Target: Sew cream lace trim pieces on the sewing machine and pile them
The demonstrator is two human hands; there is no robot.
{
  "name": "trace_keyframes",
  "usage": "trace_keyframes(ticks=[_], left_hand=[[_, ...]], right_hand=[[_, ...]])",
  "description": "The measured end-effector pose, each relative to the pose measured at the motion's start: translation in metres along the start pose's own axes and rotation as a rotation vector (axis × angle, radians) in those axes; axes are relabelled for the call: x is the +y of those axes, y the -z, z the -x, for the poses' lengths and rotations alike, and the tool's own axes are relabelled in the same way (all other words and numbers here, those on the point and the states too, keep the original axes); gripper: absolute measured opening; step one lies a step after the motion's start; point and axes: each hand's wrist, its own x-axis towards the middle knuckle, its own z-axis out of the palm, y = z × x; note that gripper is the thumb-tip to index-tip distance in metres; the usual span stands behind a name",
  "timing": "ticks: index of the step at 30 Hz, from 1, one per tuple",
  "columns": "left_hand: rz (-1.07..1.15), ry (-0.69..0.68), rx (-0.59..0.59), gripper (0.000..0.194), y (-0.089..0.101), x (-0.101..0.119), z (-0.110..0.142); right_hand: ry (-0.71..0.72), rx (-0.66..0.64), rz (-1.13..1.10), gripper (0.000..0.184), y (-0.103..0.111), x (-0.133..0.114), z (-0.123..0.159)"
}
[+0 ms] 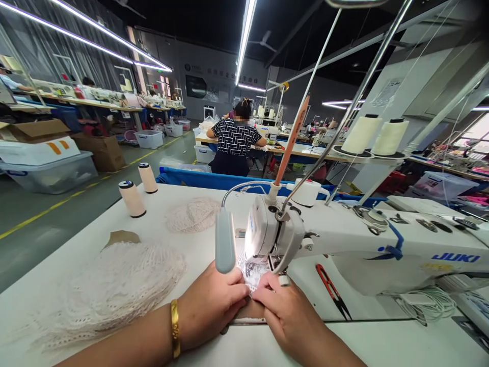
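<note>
White lace (256,278) lies under the needle area of a white sewing machine (263,229), lit by a small lamp (225,242). Just in front of the needle, my left hand (214,300) pinches the lace's near edge between thumb and fingers. Close beside it, my right hand (286,308) is closed on the same lace from the right. The fingertips of both hands almost meet. How the lace sits beneath the presser foot is partly hidden by the machine head and the glare.
A large pile of lace (114,285) spreads across the table's left, with a smaller lace bundle (194,214) behind. Two thread cones (132,199) stand near the left edge. Red-handled thread snips (332,290) lie right of my hand. Ahead, a person (237,135) sits working.
</note>
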Motion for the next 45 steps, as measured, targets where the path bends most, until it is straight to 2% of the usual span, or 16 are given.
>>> trace_keyframes(ticks=[6, 11, 15, 18, 23, 26, 30, 34, 38, 45], left_hand=[[-0.019, -0.057, 0.066, 0.026, -0.001, 0.001, 0.0], [0.011, -0.067, 0.051, 0.026, 0.0, 0.002, 0.002], [0.074, 0.032, -0.008, 0.022, 0.0, 0.001, 0.002], [0.14, 0.169, -0.064, 0.004, -0.002, -0.002, -0.001], [0.174, 0.285, -0.082, 0.008, -0.013, -0.009, -0.007], [0.181, 0.262, -0.043, 0.024, -0.019, -0.013, -0.008], [0.214, 0.271, -0.024, 0.032, -0.022, -0.017, -0.009], [0.206, 0.291, -0.023, 0.032, -0.019, -0.016, -0.01], [0.204, 0.302, -0.026, 0.023, -0.018, -0.016, -0.011], [0.208, 0.273, 0.002, 0.028, -0.024, -0.023, -0.01]], right_hand=[[0.03, 0.006, -0.005, 0.033, 0.002, 0.0, 0.0], [0.052, 0.012, 0.029, 0.031, -0.002, 0.004, 0.002], [0.061, 0.032, 0.095, 0.026, -0.007, 0.007, 0.002], [0.016, 0.06, 0.114, 0.026, -0.009, 0.007, -0.002], [-0.146, 0.149, 0.042, 0.025, -0.008, 0.0, -0.007], [-0.154, 0.103, 0.022, 0.012, -0.008, -0.002, -0.005], [-0.191, 0.052, 0.037, 0.016, -0.012, -0.002, -0.007], [-0.264, 0.139, -0.008, 0.028, -0.012, -0.002, -0.014], [-0.271, 0.196, -0.044, 0.031, -0.011, -0.003, -0.016], [-0.25, 0.219, -0.059, 0.031, -0.011, -0.001, -0.015]])
